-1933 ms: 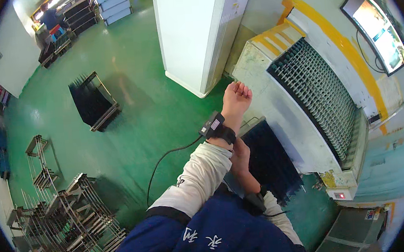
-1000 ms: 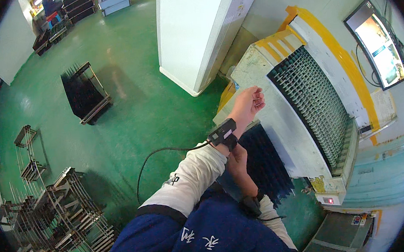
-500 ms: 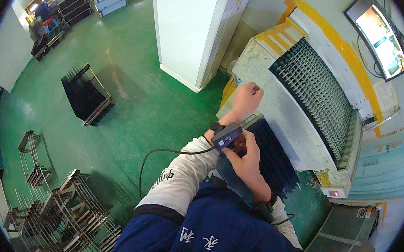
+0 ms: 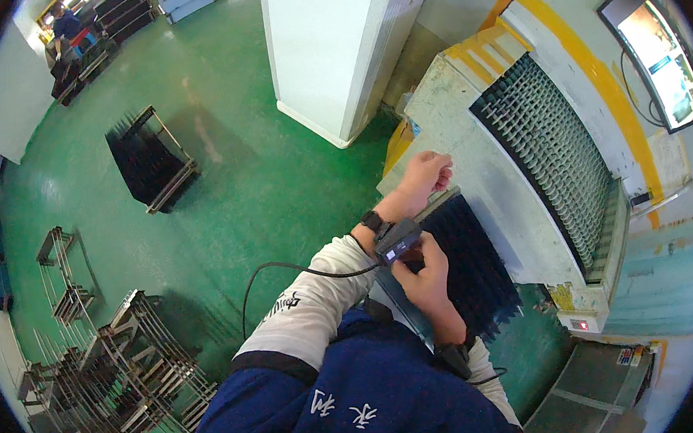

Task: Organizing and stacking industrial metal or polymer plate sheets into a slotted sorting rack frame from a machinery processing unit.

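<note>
My left hand [image 4: 430, 178] is held out over the near edge of the pale machine, its fingers loosely curled and nothing seen in them. A dark strap [image 4: 372, 221] circles that wrist, and a small black box-shaped device [image 4: 398, 241] with a cable [image 4: 285, 265] sits beside it. My right hand [image 4: 426, 275] grips the device between thumb and fingers; some fingertips are hidden behind it. Below both hands stands a rack of dark upright plates [image 4: 470, 263] against the machine.
The pale machine [image 4: 446, 125] has a bed of rollers [image 4: 547, 158], with a screen [image 4: 658, 53] on the wall beyond. A white pillar [image 4: 332, 53] rises ahead. Another loaded rack [image 4: 152, 163] stands on the green floor, metal frames [image 4: 121, 368] at left. A person [image 4: 66, 26] is far back.
My left hand has rolled slightly, so its curled fingers now show more. The device at the wrist has tilted a little, with my right hand still on it. The view has shifted slightly.
</note>
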Demonstrator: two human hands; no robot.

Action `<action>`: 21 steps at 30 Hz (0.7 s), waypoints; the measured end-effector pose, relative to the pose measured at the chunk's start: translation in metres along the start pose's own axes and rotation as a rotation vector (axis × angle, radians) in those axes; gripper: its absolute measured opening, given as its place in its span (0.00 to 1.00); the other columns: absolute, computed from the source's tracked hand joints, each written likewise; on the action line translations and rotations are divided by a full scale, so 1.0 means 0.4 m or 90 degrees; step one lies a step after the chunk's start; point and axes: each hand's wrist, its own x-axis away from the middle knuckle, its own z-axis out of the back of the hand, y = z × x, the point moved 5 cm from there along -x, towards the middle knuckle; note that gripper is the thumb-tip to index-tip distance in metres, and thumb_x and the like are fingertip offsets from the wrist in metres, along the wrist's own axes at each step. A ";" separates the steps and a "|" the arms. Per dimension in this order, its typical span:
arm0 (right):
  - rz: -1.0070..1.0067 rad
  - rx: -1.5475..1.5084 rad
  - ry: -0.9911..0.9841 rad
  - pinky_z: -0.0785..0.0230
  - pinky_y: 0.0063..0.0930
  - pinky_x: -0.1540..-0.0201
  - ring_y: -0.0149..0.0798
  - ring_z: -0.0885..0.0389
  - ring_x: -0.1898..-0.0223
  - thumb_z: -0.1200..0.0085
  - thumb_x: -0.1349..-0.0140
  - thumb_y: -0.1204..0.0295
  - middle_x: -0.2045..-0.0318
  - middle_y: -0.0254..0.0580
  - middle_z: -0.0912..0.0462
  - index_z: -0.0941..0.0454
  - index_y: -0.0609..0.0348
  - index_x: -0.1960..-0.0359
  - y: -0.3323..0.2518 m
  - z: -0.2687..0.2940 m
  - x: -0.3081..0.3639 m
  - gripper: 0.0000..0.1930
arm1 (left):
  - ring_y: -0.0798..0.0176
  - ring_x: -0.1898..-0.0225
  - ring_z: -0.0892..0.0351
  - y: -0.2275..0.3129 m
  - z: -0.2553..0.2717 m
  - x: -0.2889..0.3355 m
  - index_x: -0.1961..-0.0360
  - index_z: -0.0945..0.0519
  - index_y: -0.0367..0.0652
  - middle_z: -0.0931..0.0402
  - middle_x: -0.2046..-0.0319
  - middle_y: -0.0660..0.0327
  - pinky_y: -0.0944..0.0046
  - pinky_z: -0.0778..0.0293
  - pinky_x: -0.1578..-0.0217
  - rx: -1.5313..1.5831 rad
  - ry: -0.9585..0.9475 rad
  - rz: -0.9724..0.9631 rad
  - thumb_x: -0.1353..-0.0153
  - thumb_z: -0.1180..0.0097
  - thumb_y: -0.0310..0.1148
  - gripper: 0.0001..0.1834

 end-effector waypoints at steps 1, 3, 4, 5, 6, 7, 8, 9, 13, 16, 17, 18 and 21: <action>-0.002 -0.001 0.001 0.30 0.25 0.67 0.34 0.23 0.72 0.41 0.57 0.80 0.73 0.41 0.24 0.29 0.64 0.61 -0.004 0.000 -0.003 0.19 | 0.66 0.77 0.30 -0.012 0.007 0.003 0.74 0.27 0.38 0.30 0.78 0.63 0.66 0.31 0.73 0.113 -0.019 0.058 0.42 0.49 0.35 0.10; -0.014 0.030 -0.032 0.31 0.23 0.63 0.29 0.23 0.68 0.43 0.56 0.82 0.70 0.38 0.23 0.30 0.64 0.59 -0.006 -0.001 -0.007 0.19 | 0.67 0.76 0.31 -0.033 0.015 0.007 0.73 0.28 0.39 0.32 0.78 0.64 0.66 0.32 0.72 0.222 -0.043 0.124 0.41 0.50 0.34 0.09; -0.020 0.031 -0.022 0.31 0.23 0.63 0.29 0.23 0.68 0.43 0.56 0.82 0.70 0.38 0.23 0.30 0.64 0.59 -0.005 0.002 -0.007 0.19 | 0.67 0.74 0.32 -0.049 0.012 0.009 0.72 0.28 0.39 0.33 0.77 0.64 0.66 0.32 0.70 0.308 -0.065 0.167 0.40 0.50 0.33 0.09; -0.007 0.050 -0.027 0.31 0.23 0.63 0.29 0.23 0.68 0.42 0.56 0.81 0.69 0.39 0.23 0.30 0.65 0.59 -0.006 0.002 -0.008 0.19 | 0.67 0.72 0.32 -0.063 0.008 0.010 0.70 0.28 0.39 0.34 0.76 0.64 0.66 0.32 0.68 0.393 -0.087 0.212 0.40 0.50 0.33 0.08; 0.004 0.069 -0.036 0.31 0.24 0.63 0.30 0.23 0.68 0.41 0.56 0.80 0.69 0.39 0.23 0.29 0.65 0.58 -0.006 -0.002 -0.008 0.20 | 0.67 0.72 0.32 -0.073 0.015 0.010 0.70 0.28 0.39 0.34 0.76 0.64 0.66 0.32 0.68 0.392 -0.089 0.222 0.40 0.50 0.33 0.08; -0.004 0.070 -0.029 0.31 0.24 0.63 0.30 0.23 0.68 0.41 0.56 0.80 0.69 0.39 0.23 0.29 0.65 0.58 -0.002 -0.002 -0.010 0.20 | 0.67 0.72 0.32 -0.081 0.020 0.008 0.70 0.28 0.39 0.34 0.76 0.64 0.66 0.32 0.68 0.416 -0.093 0.230 0.39 0.50 0.33 0.08; 0.011 0.082 -0.033 0.30 0.25 0.64 0.32 0.23 0.69 0.40 0.56 0.79 0.70 0.41 0.23 0.29 0.65 0.58 -0.003 -0.006 -0.013 0.20 | 0.66 0.72 0.33 -0.090 0.025 0.003 0.69 0.29 0.39 0.34 0.76 0.64 0.66 0.32 0.68 0.439 -0.098 0.240 0.39 0.50 0.33 0.08; 0.024 0.096 -0.035 0.30 0.26 0.65 0.35 0.22 0.70 0.38 0.56 0.77 0.71 0.44 0.23 0.29 0.66 0.59 -0.003 -0.008 -0.012 0.21 | 0.65 0.72 0.33 -0.097 0.027 -0.003 0.69 0.29 0.38 0.34 0.76 0.63 0.66 0.31 0.68 0.464 -0.109 0.249 0.39 0.50 0.33 0.09; -0.020 0.076 -0.030 0.30 0.25 0.63 0.33 0.23 0.68 0.39 0.57 0.78 0.70 0.42 0.23 0.29 0.65 0.58 0.035 -0.018 0.004 0.21 | 0.64 0.73 0.31 -0.137 0.059 -0.010 0.69 0.28 0.38 0.31 0.77 0.62 0.64 0.30 0.69 0.478 -0.084 0.247 0.38 0.52 0.32 0.08; -0.055 0.023 -0.047 0.29 0.26 0.62 0.34 0.22 0.67 0.38 0.57 0.78 0.70 0.42 0.23 0.29 0.65 0.58 0.073 -0.023 0.026 0.21 | 0.63 0.72 0.29 -0.160 0.066 0.009 0.69 0.27 0.39 0.30 0.76 0.62 0.63 0.28 0.67 0.548 -0.077 0.268 0.39 0.52 0.32 0.07; -0.044 0.018 -0.044 0.28 0.28 0.63 0.37 0.20 0.67 0.39 0.55 0.75 0.68 0.46 0.22 0.30 0.64 0.56 0.079 -0.024 0.030 0.22 | 0.64 0.74 0.29 -0.172 0.061 0.016 0.69 0.28 0.38 0.29 0.78 0.63 0.63 0.28 0.67 0.539 -0.051 0.289 0.38 0.52 0.33 0.08; -0.051 0.019 -0.034 0.28 0.28 0.63 0.37 0.20 0.67 0.39 0.55 0.75 0.68 0.46 0.22 0.30 0.64 0.56 0.083 -0.022 0.032 0.22 | 0.64 0.74 0.29 -0.175 0.059 0.019 0.69 0.28 0.38 0.29 0.78 0.63 0.63 0.28 0.67 0.535 -0.054 0.301 0.38 0.52 0.33 0.08; -0.042 0.027 -0.036 0.28 0.28 0.63 0.37 0.20 0.67 0.38 0.55 0.74 0.68 0.45 0.22 0.31 0.64 0.55 0.091 -0.015 0.039 0.23 | 0.64 0.73 0.29 -0.172 0.056 0.013 0.68 0.27 0.39 0.28 0.77 0.63 0.64 0.28 0.66 0.487 -0.056 0.230 0.39 0.51 0.33 0.07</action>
